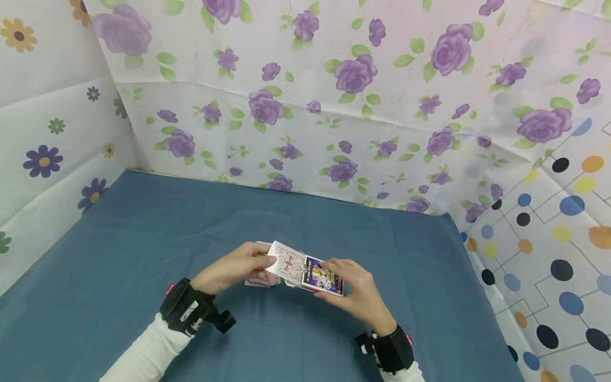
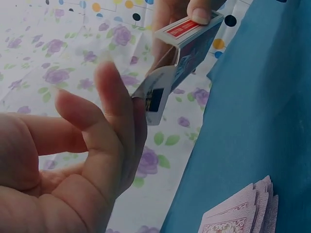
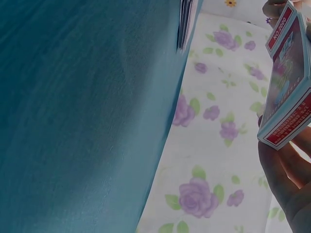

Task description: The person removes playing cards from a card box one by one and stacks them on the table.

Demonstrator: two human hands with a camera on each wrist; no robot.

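Note:
My left hand [image 1: 241, 267] pinches a playing card [image 1: 288, 262] with a reddish patterned back between thumb and fingers. The card meets the end of a card box [image 1: 322, 276], which has a dark picture on its front. Gripping that box by its sides is my right hand [image 1: 355, 289], its thumb and fingers at opposite edges. In the left wrist view the box [image 2: 197, 51] has its near end open, and a white piece with a dark print juts out by my left fingers [image 2: 138, 121]. A stack of playing cards [image 2: 238, 211] lies on the table, partly under my left hand in the head view.
Blue cloth [image 1: 200, 217] covers the table. Flowered sheeting [image 1: 296, 106] rises behind its far edge, with a dotted sheet [image 1: 549, 276] on the right and a daisy-print one [image 1: 47, 116] on the left.

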